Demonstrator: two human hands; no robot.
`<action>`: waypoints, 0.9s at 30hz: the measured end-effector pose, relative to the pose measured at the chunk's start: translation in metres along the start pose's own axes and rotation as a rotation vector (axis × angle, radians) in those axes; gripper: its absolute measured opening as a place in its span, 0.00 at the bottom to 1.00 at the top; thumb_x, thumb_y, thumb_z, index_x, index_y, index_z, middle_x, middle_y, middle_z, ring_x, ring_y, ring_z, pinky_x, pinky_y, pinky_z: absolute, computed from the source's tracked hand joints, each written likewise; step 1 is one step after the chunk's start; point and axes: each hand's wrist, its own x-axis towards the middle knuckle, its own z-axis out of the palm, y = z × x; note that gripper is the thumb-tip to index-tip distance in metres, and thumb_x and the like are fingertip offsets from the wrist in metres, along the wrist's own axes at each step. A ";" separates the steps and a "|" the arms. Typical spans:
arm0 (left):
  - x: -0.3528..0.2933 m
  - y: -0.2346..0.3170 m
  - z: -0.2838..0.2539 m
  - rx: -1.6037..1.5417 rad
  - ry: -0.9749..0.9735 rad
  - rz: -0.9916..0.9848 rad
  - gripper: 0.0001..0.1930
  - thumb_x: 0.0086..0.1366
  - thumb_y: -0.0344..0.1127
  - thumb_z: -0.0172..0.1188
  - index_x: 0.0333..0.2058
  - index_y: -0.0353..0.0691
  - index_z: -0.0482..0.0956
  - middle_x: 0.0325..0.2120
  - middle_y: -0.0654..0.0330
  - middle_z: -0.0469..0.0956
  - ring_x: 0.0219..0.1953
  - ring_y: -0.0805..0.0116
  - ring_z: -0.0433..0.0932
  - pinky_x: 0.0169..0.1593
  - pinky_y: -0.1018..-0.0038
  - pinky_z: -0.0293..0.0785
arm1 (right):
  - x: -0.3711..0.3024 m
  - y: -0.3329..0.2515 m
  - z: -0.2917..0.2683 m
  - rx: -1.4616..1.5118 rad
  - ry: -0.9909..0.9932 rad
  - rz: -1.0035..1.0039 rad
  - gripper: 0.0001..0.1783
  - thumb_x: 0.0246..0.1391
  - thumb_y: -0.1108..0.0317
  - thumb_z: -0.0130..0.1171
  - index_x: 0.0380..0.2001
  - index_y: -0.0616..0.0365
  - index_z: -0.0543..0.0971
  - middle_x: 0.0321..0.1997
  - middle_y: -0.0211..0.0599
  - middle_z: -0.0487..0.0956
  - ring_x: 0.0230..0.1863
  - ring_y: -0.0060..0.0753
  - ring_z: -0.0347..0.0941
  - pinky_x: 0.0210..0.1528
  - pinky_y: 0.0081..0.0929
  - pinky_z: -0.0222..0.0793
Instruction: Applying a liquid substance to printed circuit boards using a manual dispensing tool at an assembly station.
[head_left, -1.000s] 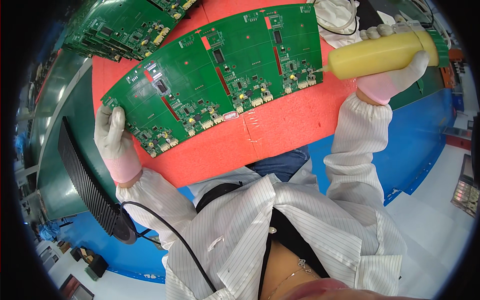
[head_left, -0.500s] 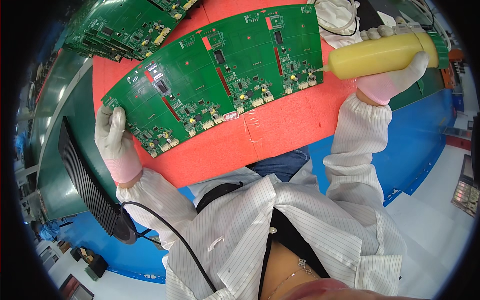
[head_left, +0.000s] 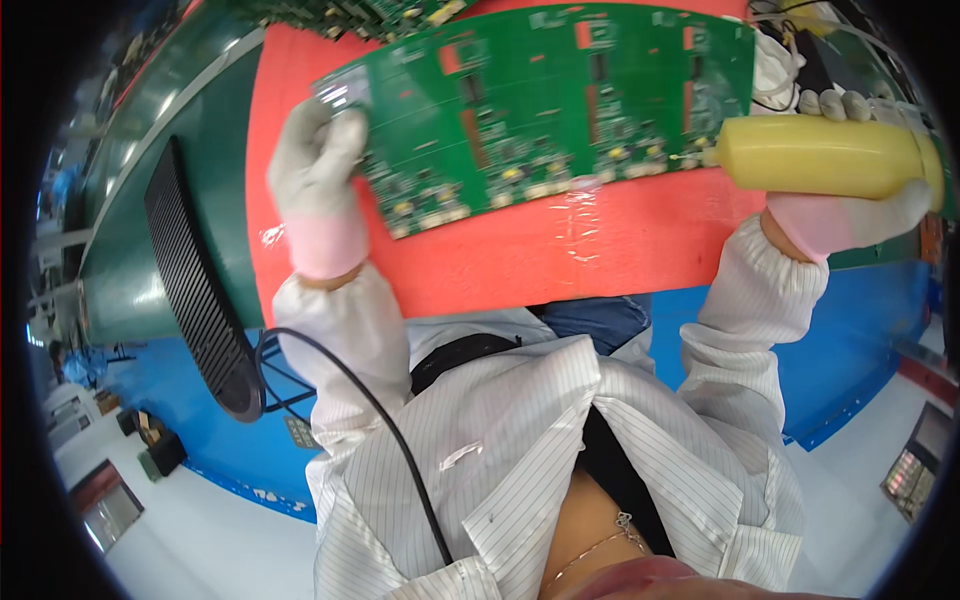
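A long, curved green circuit board (head_left: 550, 110) lies across a red foam pad (head_left: 480, 262), with white connectors and yellow parts along its near edge. My gloved left hand (head_left: 318, 165) grips the board's left end, thumb on top and fingers at its edge. In my gloved right hand (head_left: 860, 215) is a yellow squeeze bottle (head_left: 820, 155), held on its side. Its thin nozzle points left and reaches over the board's right part, near the small components. Whether the tip touches the board I cannot tell.
More green circuit boards (head_left: 370, 12) are stacked at the far edge. A black slatted panel (head_left: 190, 280) with a black cable (head_left: 390, 420) stands at the left. Crumpled white material (head_left: 775, 70) and cables lie at the far right, on the green table (head_left: 110, 250).
The view has shifted, so everything sits differently in the picture. The board now lies straighter, its left end turned away from me. The bottle's nozzle has come further over the board's right part.
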 end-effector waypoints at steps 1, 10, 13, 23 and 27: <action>-0.004 0.002 0.012 0.006 0.015 -0.004 0.17 0.57 0.37 0.59 0.39 0.29 0.70 0.27 0.63 0.73 0.28 0.80 0.67 0.33 0.83 0.62 | 0.001 0.005 0.005 0.011 -0.004 0.012 0.38 0.45 0.35 0.47 0.46 0.59 0.67 0.38 0.42 0.69 0.36 0.40 0.65 0.47 0.41 0.60; -0.013 0.010 0.040 -0.164 -0.142 0.047 0.15 0.57 0.34 0.59 0.39 0.29 0.71 0.28 0.60 0.75 0.30 0.77 0.72 0.34 0.82 0.69 | -0.008 0.079 0.070 -0.002 -0.309 0.186 0.39 0.46 0.35 0.46 0.51 0.57 0.65 0.43 0.45 0.69 0.40 0.43 0.66 0.49 0.43 0.58; -0.016 0.009 0.035 -0.167 -0.122 0.053 0.14 0.58 0.33 0.58 0.39 0.30 0.71 0.29 0.59 0.76 0.30 0.77 0.73 0.34 0.82 0.70 | -0.020 0.108 0.085 0.063 -0.325 0.204 0.39 0.47 0.35 0.46 0.53 0.55 0.63 0.44 0.47 0.69 0.41 0.45 0.66 0.48 0.43 0.59; -0.017 0.010 0.037 -0.125 -0.113 0.087 0.11 0.57 0.30 0.57 0.38 0.32 0.72 0.28 0.59 0.76 0.30 0.77 0.74 0.33 0.82 0.71 | -0.032 0.122 0.090 0.081 -0.168 0.286 0.41 0.48 0.34 0.43 0.55 0.55 0.61 0.42 0.49 0.71 0.40 0.45 0.68 0.46 0.44 0.61; -0.017 0.010 0.037 -0.106 -0.104 0.085 0.11 0.57 0.30 0.57 0.38 0.32 0.72 0.28 0.59 0.76 0.30 0.77 0.74 0.33 0.82 0.71 | -0.029 0.122 0.077 -0.042 -0.239 0.252 0.40 0.48 0.34 0.43 0.55 0.54 0.61 0.42 0.49 0.71 0.40 0.45 0.69 0.46 0.44 0.62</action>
